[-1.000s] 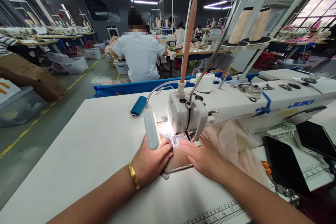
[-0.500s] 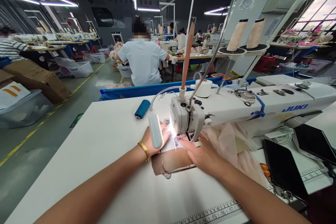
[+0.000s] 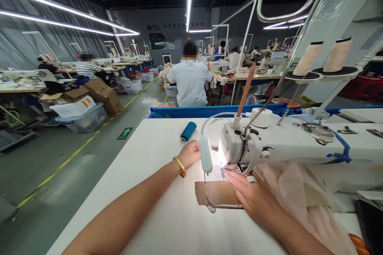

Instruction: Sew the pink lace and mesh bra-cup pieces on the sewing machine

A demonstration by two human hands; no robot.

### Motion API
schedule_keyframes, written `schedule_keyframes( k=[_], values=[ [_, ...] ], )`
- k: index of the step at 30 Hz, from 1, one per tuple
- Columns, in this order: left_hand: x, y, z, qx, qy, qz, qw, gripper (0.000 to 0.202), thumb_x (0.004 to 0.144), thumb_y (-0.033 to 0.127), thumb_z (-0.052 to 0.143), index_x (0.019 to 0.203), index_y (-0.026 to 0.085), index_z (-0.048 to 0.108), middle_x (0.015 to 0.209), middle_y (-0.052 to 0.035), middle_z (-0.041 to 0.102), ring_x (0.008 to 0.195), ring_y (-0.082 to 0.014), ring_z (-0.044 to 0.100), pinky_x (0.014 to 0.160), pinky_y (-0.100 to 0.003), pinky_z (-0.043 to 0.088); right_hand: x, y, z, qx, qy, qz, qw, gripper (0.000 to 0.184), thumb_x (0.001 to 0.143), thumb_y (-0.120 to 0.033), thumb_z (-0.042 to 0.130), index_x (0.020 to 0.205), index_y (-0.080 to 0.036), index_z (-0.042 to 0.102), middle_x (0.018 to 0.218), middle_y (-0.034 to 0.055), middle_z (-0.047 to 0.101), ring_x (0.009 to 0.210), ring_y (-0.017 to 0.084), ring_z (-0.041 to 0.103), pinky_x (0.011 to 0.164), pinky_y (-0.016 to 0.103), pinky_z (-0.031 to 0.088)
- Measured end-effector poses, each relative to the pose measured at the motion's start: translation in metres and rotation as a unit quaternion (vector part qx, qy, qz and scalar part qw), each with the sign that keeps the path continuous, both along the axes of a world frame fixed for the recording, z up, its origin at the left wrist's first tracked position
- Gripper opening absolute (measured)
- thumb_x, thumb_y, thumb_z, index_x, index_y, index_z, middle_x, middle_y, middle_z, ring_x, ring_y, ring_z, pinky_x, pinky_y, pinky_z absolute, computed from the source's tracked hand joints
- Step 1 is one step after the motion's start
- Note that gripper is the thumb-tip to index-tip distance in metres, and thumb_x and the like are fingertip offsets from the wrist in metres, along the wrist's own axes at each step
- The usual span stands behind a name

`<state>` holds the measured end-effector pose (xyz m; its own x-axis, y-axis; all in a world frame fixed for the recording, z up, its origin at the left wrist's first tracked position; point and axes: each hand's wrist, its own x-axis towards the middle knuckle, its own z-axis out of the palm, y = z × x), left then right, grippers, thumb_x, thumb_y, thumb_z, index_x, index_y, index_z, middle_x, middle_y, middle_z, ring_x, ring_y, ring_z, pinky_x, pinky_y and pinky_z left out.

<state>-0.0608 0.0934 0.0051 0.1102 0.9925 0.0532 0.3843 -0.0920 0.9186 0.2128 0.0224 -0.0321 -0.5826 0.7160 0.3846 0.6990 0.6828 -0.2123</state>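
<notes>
My left hand point(image 3: 190, 154) is closed, its fingers curled together just left of the slim lamp point(image 3: 206, 154). Whatever it may hold is too small or hidden to make out. My right hand point(image 3: 256, 193) lies with fingers stretched out beside the presser foot of the white sewing machine point(image 3: 236, 143), fingertips touching the bed under the light. Sheer pale pink fabric point(image 3: 295, 191) is bunched beneath the machine arm, right of that hand. In front of the needle area sits a brown plate point(image 3: 217, 193) with a bent wire along its edge.
A blue thread spool point(image 3: 188, 131) lies on the white table point(image 3: 161, 207). Two cream thread cones point(image 3: 308, 59) stand on a holder at the right. A person in a light shirt point(image 3: 191, 81) sits ahead. Boxes and a plastic bin point(image 3: 86, 119) stand on the floor at left.
My left hand has pulled away from the needle area to the left and its fingers have curled. My right hand stays by the presser foot. The view has turned left.
</notes>
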Motion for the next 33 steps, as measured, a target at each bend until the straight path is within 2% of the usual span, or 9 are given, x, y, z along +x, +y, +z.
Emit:
schedule_keyframes(
  k=[5,8,12,15,20,22,24,26,33],
  values=[
    [-0.078,-0.019,0.029,-0.081,0.073,0.050,0.993,0.017,0.079,0.036,0.061,0.075,0.019,0.058,0.060,0.0004,0.055,0.053,-0.0148,0.053,0.056,-0.030,0.048,0.005,0.003,-0.018,0.003,0.006,0.005,1.000,0.064,0.090,-0.009,0.041,0.149,-0.030,0.054,0.122,0.0104,0.073,0.106,0.029,0.070,0.085,0.041,0.060],
    [-0.101,-0.027,0.045,-0.083,0.132,0.052,0.986,0.021,0.081,0.039,0.060,0.076,0.019,0.063,0.063,-0.0009,0.057,0.057,-0.0161,0.055,0.056,-0.029,0.046,0.006,0.004,-0.022,0.014,0.020,0.007,1.000,0.061,0.092,-0.011,0.041,0.147,-0.031,0.055,0.120,0.0101,0.074,0.102,0.028,0.071,0.082,0.040,0.059],
    [-0.090,-0.015,0.055,-0.023,0.214,0.030,0.976,0.018,0.084,0.035,0.063,0.086,0.020,0.073,0.101,-0.0067,0.070,0.099,-0.0253,0.065,0.081,-0.034,0.053,0.004,0.002,-0.021,0.049,0.023,0.007,0.999,0.046,0.096,-0.014,0.040,0.131,-0.030,0.065,0.114,0.0087,0.074,0.096,0.026,0.071,0.075,0.036,0.056],
    [-0.065,0.012,0.051,0.025,0.274,0.034,0.961,0.010,0.088,0.024,0.065,0.089,0.022,0.075,0.131,-0.0063,0.065,0.134,-0.0300,0.050,0.110,-0.042,0.044,0.000,0.000,-0.019,0.089,0.022,0.019,0.996,0.038,0.097,-0.013,0.039,0.117,-0.028,0.068,0.105,0.0079,0.074,0.090,0.025,0.070,0.068,0.033,0.052],
    [-0.052,0.037,0.037,0.023,0.348,0.029,0.937,0.028,0.099,0.034,0.065,0.121,0.017,0.066,0.132,-0.0102,0.064,0.115,-0.0251,0.064,0.099,-0.048,0.055,-0.007,0.001,-0.009,0.111,0.006,0.037,0.993,0.036,0.096,-0.009,0.038,0.107,-0.026,0.066,0.091,0.0062,0.071,0.075,0.021,0.066,0.058,0.030,0.044],
    [-0.064,0.024,0.034,0.021,0.365,0.018,0.930,0.024,0.098,0.032,0.066,0.116,0.017,0.068,0.128,-0.0100,0.065,0.110,-0.0238,0.066,0.096,-0.046,0.056,-0.009,-0.001,-0.002,0.106,-0.003,0.048,0.993,0.035,0.094,-0.006,0.038,0.103,-0.025,0.066,0.086,0.0056,0.068,0.068,0.020,0.063,0.055,0.030,0.041],
    [-0.083,0.001,0.035,0.016,0.373,0.004,0.928,0.005,0.088,0.020,0.071,0.088,0.016,0.075,0.123,-0.0101,0.067,0.107,-0.0258,0.067,0.099,-0.044,0.054,-0.013,-0.007,0.009,0.092,-0.005,0.062,0.994,0.034,0.092,-0.005,0.039,0.097,-0.025,0.065,0.083,0.0054,0.066,0.066,0.020,0.061,0.055,0.030,0.040],
    [-0.103,-0.028,0.040,0.011,0.370,-0.009,0.929,0.011,0.081,0.013,0.070,0.072,0.019,0.075,0.120,-0.0082,0.069,0.116,-0.0295,0.066,0.104,-0.043,0.050,-0.022,-0.018,0.022,0.069,0.000,0.087,0.994,0.029,0.091,-0.005,0.042,0.091,-0.025,0.063,0.083,0.0055,0.066,0.071,0.021,0.062,0.058,0.030,0.043],
    [-0.127,-0.102,0.066,0.011,0.313,-0.001,0.950,0.014,0.085,0.028,0.065,0.084,0.023,0.078,0.155,-0.0078,0.051,0.143,-0.0339,0.045,0.111,-0.045,0.044,-0.095,-0.041,0.069,-0.070,0.067,0.157,0.983,0.024,0.097,-0.012,0.045,0.100,-0.027,0.064,0.095,0.0036,0.068,0.082,0.019,0.064,0.068,0.030,0.050]
  ],
)
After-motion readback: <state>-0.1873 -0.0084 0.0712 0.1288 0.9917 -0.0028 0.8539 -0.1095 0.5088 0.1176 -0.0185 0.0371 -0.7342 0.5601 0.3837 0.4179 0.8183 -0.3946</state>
